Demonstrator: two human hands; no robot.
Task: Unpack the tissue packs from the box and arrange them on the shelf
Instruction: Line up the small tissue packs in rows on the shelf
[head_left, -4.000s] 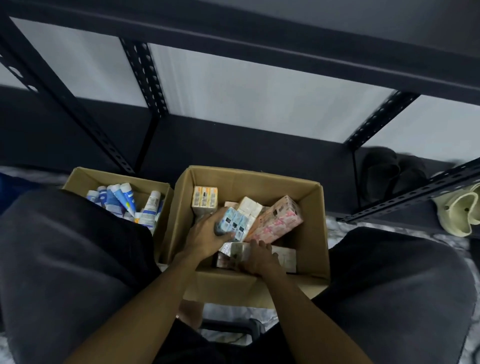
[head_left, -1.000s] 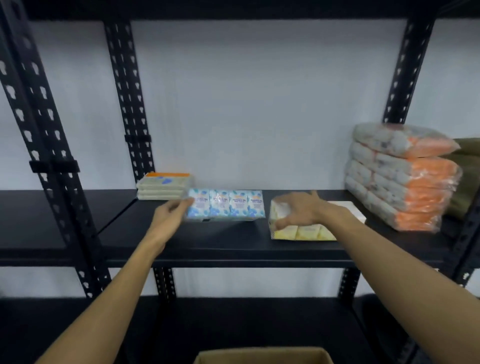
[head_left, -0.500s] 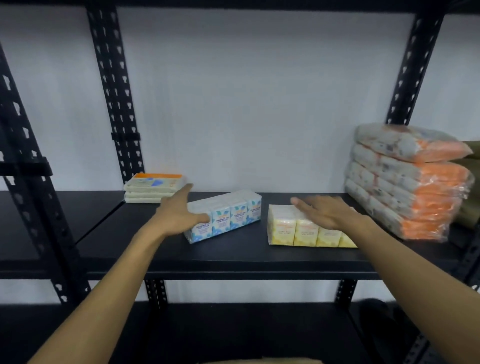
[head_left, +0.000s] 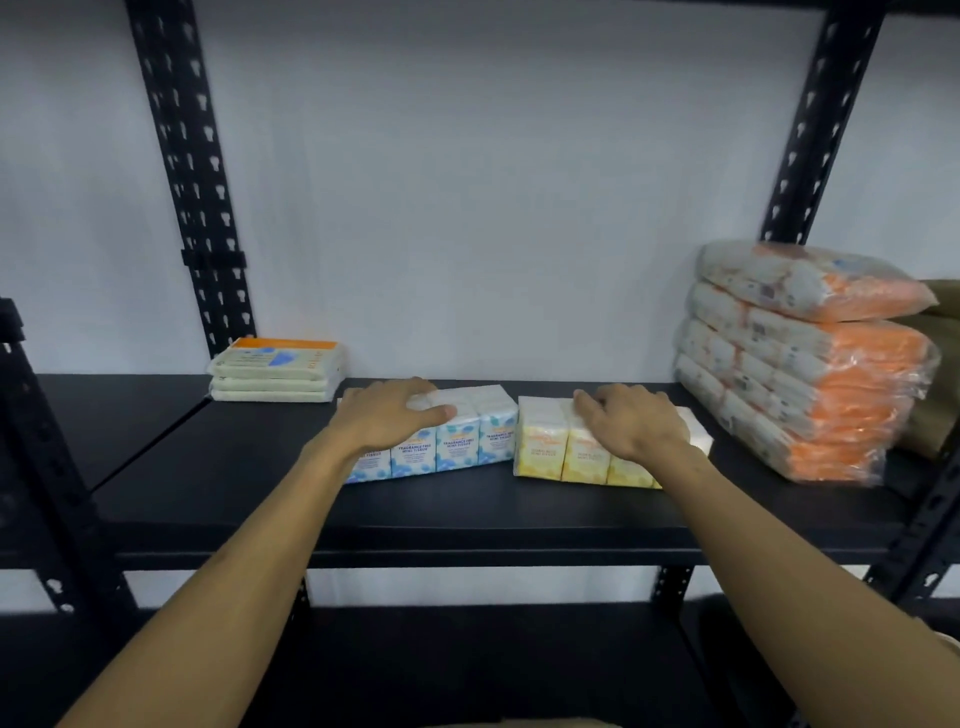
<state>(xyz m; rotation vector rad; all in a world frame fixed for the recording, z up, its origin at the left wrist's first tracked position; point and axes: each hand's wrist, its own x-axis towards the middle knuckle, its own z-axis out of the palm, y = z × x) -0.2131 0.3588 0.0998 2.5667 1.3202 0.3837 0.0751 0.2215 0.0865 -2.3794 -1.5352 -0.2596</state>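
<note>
A person's left hand (head_left: 387, 415) is lying flat, fingers (head_left: 434, 413) relaxed, atop the blue tissue pack (head_left: 454, 441), while the right hand (head_left: 631, 421) is resting open on the yellow tissue pack (head_left: 550, 447). Both packs are lying lengthwise along the shelf (head_left: 467, 514), ends nearly touching, each directly beneath its nearer hand. The box is not showing here.

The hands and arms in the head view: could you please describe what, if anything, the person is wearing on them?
Nothing shows on them: the left hand and right hand are bare, without gloves, rings or a watch, and both forearms are uncovered, no sleeves in view.
</note>
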